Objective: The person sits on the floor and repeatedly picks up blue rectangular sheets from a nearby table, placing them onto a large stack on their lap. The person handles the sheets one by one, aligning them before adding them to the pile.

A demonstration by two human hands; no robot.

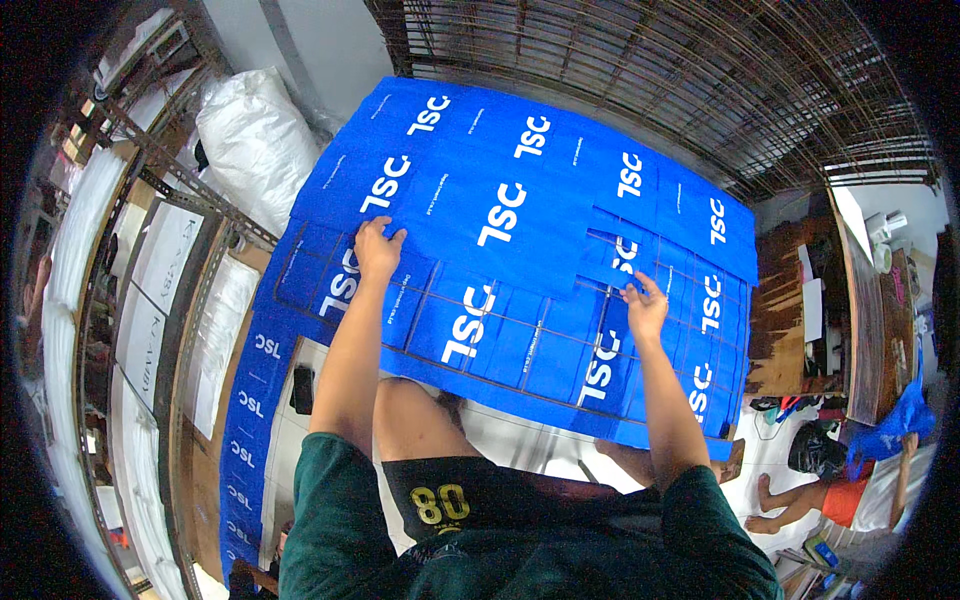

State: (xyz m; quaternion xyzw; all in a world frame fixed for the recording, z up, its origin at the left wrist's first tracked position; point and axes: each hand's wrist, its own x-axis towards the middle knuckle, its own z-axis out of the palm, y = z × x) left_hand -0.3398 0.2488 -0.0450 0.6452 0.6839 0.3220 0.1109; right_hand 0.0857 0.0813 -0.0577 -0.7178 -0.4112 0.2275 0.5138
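Observation:
Blue printed fabric panels (560,210) with white lettering lie overlapping in front of me. A thin metal wire grid (510,384) lies across the nearer panels, and its far part passes under other panels. My left hand (378,250) rests on the panels at the left, fingers on the cloth and thumb apart. To the right, my right hand (646,308) has its thumb and fingertips drawn together at a panel's edge beside a dark gap. It seems to pinch the cloth there, though the fingertips hide the exact hold.
A large white plastic sack (258,145) stands behind the left edge. Metal shelving (200,330) with white packages runs down the left. Stacked wire grids (650,70) lean at the back. A wooden cabinet (785,340) stands at right; another person (830,495) sits at lower right. A blue strip (245,430) hangs left.

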